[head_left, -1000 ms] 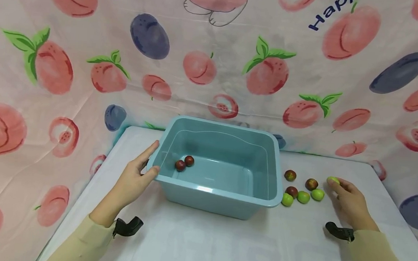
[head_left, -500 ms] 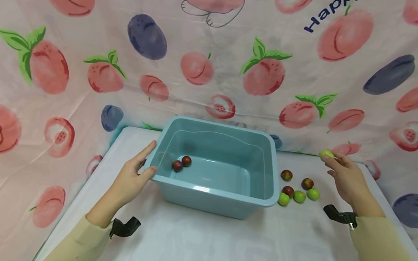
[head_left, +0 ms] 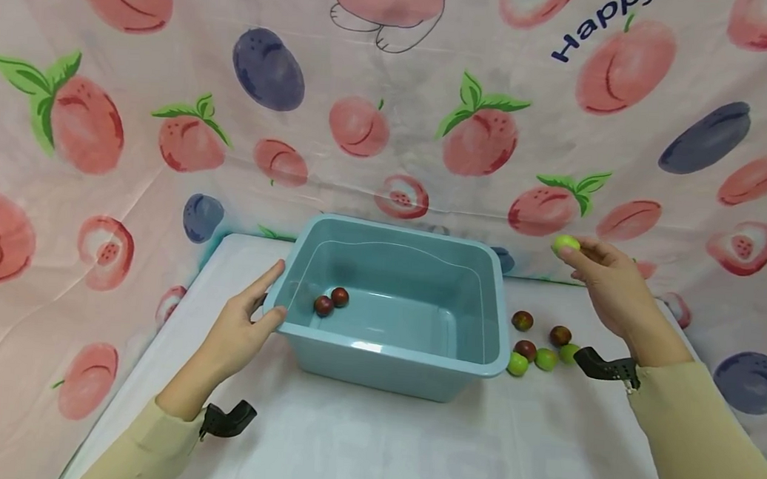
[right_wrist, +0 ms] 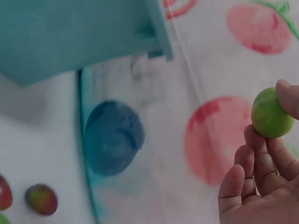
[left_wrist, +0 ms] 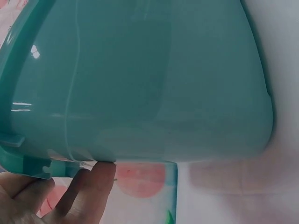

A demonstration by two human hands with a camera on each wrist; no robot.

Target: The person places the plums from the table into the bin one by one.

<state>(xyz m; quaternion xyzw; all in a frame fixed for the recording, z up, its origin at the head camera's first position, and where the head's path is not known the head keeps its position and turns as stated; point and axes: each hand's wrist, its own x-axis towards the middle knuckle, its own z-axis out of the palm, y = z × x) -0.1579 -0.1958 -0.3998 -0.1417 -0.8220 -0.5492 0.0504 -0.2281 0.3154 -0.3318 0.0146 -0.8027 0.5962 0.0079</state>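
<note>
My left hand (head_left: 237, 333) holds the left end of the light blue plastic basin (head_left: 382, 351), thumb on the rim; in the left wrist view its fingers (left_wrist: 96, 191) touch the basin's side below the rim. Two dark red plums (head_left: 323, 306) lie inside at the left. A small green plum (head_left: 566, 244), also a green plum (right_wrist: 271, 113) in the right wrist view, is pinched between the thumb and fingertips of my right hand (head_left: 610, 285), raised beyond the basin's right end. Under that hand, several loose green plums (head_left: 546, 360) and dark red plums (head_left: 525, 349) lie on the table.
A white cloth covers the table (head_left: 369, 446). Behind it hangs a fruit-print curtain (head_left: 369, 68), close to the basin's back side. Each wrist carries a black camera mount (head_left: 229, 419). In the right wrist view, a mottled plum (right_wrist: 41, 199) lies near the table's back edge.
My right hand has lifted the green plum off the table and carried it up and leftward toward the basin. The left hand stays on the basin's rim.
</note>
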